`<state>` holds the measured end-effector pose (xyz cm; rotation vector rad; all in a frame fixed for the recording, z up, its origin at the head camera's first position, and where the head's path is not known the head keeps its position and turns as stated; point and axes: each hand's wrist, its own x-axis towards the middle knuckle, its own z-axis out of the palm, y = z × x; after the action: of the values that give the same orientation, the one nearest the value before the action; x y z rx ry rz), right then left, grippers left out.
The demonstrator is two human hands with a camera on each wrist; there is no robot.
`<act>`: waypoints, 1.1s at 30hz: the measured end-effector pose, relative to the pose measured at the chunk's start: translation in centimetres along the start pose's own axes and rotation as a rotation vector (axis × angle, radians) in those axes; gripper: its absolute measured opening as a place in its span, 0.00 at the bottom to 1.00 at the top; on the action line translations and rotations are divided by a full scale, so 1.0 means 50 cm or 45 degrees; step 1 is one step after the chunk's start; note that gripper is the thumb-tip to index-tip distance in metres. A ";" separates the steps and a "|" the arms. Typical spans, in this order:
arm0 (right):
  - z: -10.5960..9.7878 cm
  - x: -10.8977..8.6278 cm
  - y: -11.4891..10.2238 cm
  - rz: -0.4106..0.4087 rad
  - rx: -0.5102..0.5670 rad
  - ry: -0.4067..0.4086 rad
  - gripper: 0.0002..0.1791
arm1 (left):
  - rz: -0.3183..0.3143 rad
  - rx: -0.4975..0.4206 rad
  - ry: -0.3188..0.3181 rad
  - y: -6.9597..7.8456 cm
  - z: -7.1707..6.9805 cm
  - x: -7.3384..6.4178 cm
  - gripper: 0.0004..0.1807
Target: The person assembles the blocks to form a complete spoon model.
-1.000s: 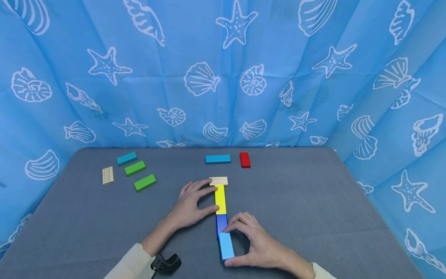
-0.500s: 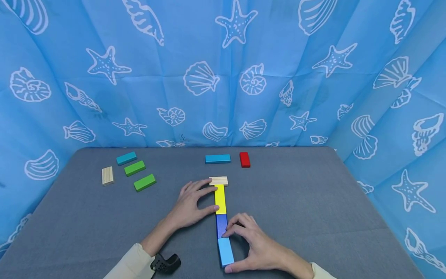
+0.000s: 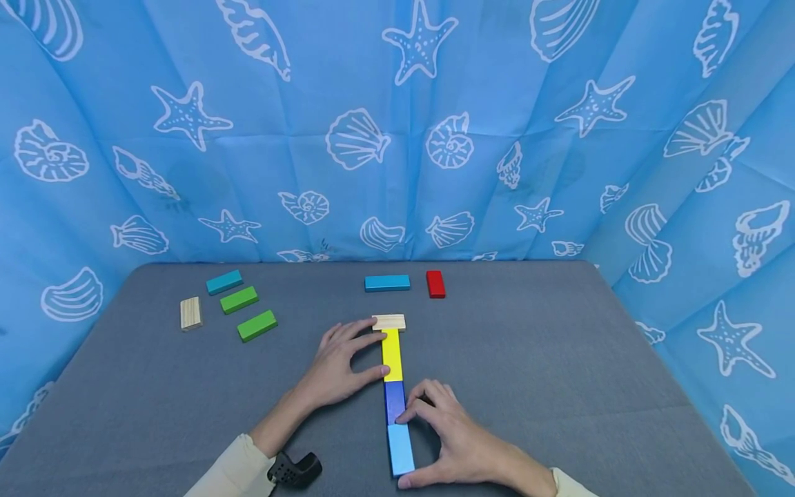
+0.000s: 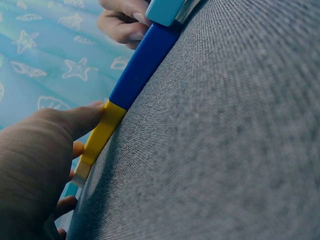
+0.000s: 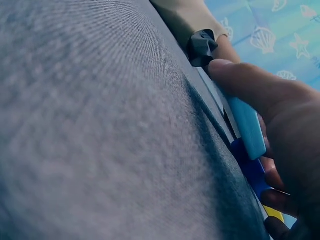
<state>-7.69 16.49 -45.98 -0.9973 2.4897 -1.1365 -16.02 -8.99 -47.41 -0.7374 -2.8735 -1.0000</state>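
Your left hand [image 3: 337, 369] was spread wide, touching the yellow block [image 3: 392, 355], your right hand [image 3: 458, 436] pinched the light-blue block [image 3: 400, 450] on yellow's near side, the dark-blue block [image 3: 394, 399] lay between.

Three light-blue blocks [image 3: 400, 450], two green [image 3: 257, 326], two wooden [image 3: 393, 322], one dark-blue [image 3: 394, 400], one yellow [image 3: 393, 354], one red [image 3: 436, 284]

Smooth yellow block [image 3: 392, 355], grained wooden block [image 3: 391, 322] (unpainted-looking), matt woven cloth [image 3: 534, 366]

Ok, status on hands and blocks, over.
Right hand pinches light blue block at near end of dark blue block. Left hand touches yellow block. No obstruction visible.
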 end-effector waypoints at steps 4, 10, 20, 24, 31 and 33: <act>0.003 -0.001 0.000 0.005 -0.039 0.000 0.31 | 0.000 0.004 0.002 0.001 0.000 0.000 0.34; 0.006 0.001 0.000 -0.006 -0.085 0.007 0.31 | -0.003 0.004 -0.004 0.002 -0.002 -0.001 0.33; 0.007 0.003 0.000 0.011 -0.110 -0.005 0.34 | -0.006 -0.022 -0.013 0.000 -0.005 -0.002 0.33; 0.007 0.004 0.000 0.012 -0.118 -0.004 0.36 | -0.010 -0.014 -0.016 0.000 -0.005 -0.002 0.34; 0.001 0.002 0.002 -0.020 -0.121 -0.009 0.37 | -0.010 -0.007 -0.012 0.003 -0.005 -0.002 0.33; -0.002 0.002 0.002 -0.030 -0.103 -0.012 0.38 | -0.006 -0.007 -0.010 0.003 -0.004 -0.002 0.33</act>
<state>-7.86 16.53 -45.97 -1.0535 2.5410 -1.0429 -15.89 -9.04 -47.18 -0.7370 -2.8812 -1.0078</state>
